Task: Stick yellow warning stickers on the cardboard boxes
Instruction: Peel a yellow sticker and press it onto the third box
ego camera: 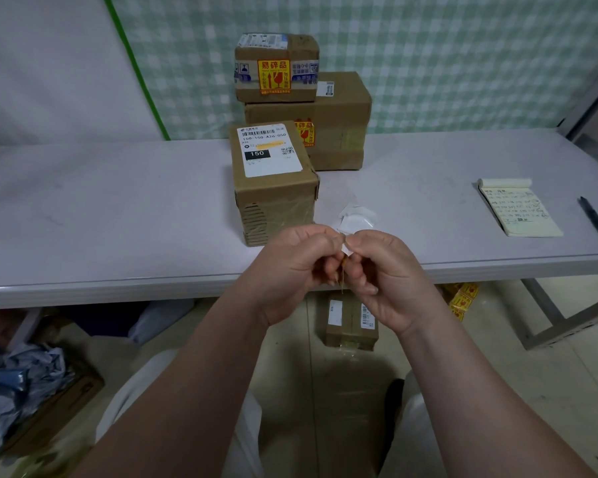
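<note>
Ahead, boxes (273, 198), pale table (118, 208), checked curtain (446, 63).

Pale table (101, 201) with a labelled cardboard box (273, 198), a larger box (339, 132), paper scraps (356, 219), notepad (522, 212), pen (596, 219)

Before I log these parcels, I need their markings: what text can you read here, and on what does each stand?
"易碎品": yellow sticker on the top box.
"150-150-A26-050": white label on the front box.
"150": black block on that label.
"碎品": half-hidden sticker on the big box.
Too blurred: notepad handwriting, floor box labels.
</note>
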A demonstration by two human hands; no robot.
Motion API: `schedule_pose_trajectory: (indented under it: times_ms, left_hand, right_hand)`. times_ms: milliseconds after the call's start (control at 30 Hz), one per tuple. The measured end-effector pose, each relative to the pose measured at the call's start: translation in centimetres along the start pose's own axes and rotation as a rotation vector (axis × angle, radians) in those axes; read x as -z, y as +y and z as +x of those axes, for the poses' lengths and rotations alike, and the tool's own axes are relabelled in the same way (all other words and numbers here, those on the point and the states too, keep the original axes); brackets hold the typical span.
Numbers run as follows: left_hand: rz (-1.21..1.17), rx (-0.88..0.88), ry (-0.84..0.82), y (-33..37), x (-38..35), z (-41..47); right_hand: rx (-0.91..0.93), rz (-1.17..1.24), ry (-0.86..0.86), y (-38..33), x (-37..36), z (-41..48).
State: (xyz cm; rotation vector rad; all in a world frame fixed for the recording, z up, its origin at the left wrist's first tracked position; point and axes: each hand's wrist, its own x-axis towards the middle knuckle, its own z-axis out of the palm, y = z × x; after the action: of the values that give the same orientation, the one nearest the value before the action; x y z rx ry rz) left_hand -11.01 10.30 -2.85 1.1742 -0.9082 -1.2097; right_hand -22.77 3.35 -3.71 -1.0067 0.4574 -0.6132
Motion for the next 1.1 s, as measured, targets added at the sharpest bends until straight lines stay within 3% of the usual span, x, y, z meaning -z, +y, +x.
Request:
schedule_pose_trajectory:
  times_ms: [300, 533, 600, 700, 867, 1100]
  left_hand:
    - [-0.258, 0.040, -0.017, -0.9, 0.1, 0.2]
    - [-0.045, 0.110, -0.005, 0.0, 0.3, 0.1]
    - [0.092, 0.073, 0.006, 0.1, 0.2, 0.1]
    - [0.098, 0.034, -0.017, 0.3, 0.4, 0.0]
    - [-0.037, -0.008, -0.081, -0.4, 0.2, -0.1]
    - [-0.221, -0.024, 0.001, -1.3, -0.4, -0.1]
  right_hand:
    - [-0.049, 0.137, 0.049, 0.0, -0.1, 0.1]
    - [0.053, -0.234, 0.026, -0.5, 0.3, 0.1]
    - [0.064, -0.269, -0.008, -0.6, 0.4, 0.0]
    - [0.076, -0.284, -0.021, -0.7, 0.3, -0.1]
    - [0.063, -0.188, -0.029, -0.6, 0.1, 0.0]
    - [0.046, -0.026, -0.018, -0.7, -0.1, -0.1]
